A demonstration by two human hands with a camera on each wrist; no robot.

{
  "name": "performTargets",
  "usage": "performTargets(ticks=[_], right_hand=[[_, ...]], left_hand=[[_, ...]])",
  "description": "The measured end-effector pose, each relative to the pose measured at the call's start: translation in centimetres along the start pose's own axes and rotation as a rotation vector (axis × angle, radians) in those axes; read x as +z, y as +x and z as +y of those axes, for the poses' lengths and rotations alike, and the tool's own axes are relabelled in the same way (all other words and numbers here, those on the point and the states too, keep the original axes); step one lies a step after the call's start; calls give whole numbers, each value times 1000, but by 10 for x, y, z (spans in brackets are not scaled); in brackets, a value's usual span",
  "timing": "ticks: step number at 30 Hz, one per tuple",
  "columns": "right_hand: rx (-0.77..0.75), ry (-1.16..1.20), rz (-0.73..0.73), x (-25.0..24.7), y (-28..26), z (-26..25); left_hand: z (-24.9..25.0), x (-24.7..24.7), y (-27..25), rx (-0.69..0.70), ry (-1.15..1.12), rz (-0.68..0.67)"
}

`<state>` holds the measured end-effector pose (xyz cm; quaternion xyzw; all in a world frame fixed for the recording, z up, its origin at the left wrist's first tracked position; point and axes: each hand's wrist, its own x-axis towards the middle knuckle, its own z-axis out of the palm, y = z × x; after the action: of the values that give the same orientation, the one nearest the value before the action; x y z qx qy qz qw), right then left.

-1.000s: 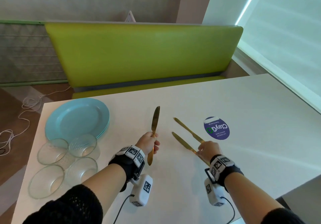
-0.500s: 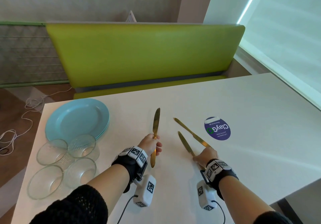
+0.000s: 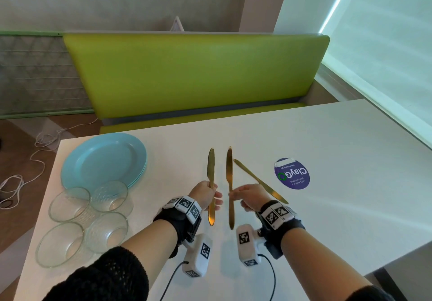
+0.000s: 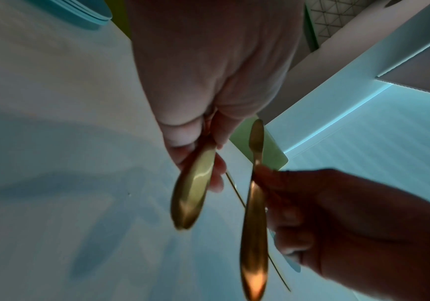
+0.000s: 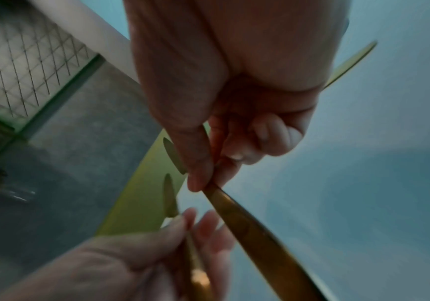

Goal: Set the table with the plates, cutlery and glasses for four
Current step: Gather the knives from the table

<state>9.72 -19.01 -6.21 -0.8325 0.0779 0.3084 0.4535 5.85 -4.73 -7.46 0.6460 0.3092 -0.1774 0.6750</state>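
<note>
Off table now: right-hand knife (image 3: 229,184)

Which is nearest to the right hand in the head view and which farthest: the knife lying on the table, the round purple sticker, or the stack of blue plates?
From the right hand:
1. Knife lying on the table: just right of the hand, running partly behind it.
2. Purple sticker: farther right, on the table.
3. Blue plates: far left, beyond the left hand.
</note>
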Motion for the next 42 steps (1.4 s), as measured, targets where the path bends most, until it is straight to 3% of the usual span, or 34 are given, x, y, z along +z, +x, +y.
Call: performTargets(ticks=[5, 10, 18, 26, 29, 33, 42], right_hand=[[-3, 138, -109, 17, -2, -18], [19, 115, -77, 21, 2, -21], [-7, 89, -13, 26, 8, -20], [-73, 2, -39, 18, 24, -21], [-126, -149, 73, -2, 38, -22], [-103, -623, 221, -34, 60, -23], [-94, -1102, 214, -44, 84, -16]], left_hand=[[3, 2, -2, -5, 1, -72], [5, -1, -3, -32, -187, -82], [3, 1, 4, -10, -227, -99], [4, 6, 16, -13, -240, 0], [4, 5, 21, -24, -250, 61], [3, -3, 22, -36, -261, 68], [-5, -9, 21, 34, -116, 47]])
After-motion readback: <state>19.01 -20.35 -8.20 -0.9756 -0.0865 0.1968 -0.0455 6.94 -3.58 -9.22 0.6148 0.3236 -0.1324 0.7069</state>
